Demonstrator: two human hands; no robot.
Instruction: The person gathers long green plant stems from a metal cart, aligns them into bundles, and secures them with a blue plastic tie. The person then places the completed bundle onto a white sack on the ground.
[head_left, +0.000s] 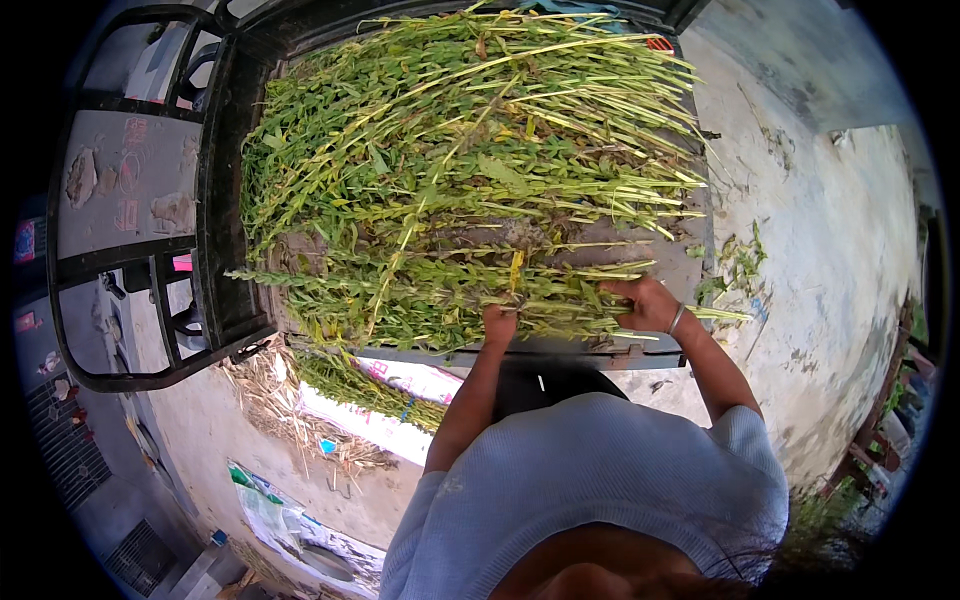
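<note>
My left hand (500, 325) is closed round the middle of a bunch of long green stalks (560, 302) set with pods and leaves. Further right, my right hand (648, 303), with a bracelet (678, 318) at the wrist, grips the same bunch near its bare cut ends. The bunch lies crosswise along the near edge of a cart bed (690, 262), leafy tops to the left. A yellow leaf (516, 270) stands up just beyond my left hand. Past the bunch, a thick pile of similar stalks (470, 130) covers most of the bed, cut ends mainly to the right.
A black metal frame (215, 200) rises at the bed's left end. Below the near edge, more stalks (400, 402) lie on a white sheet (345, 418) beside dry straw (270, 385). Loose leaves (742, 262) are scattered on the concrete floor (815, 310) at the right.
</note>
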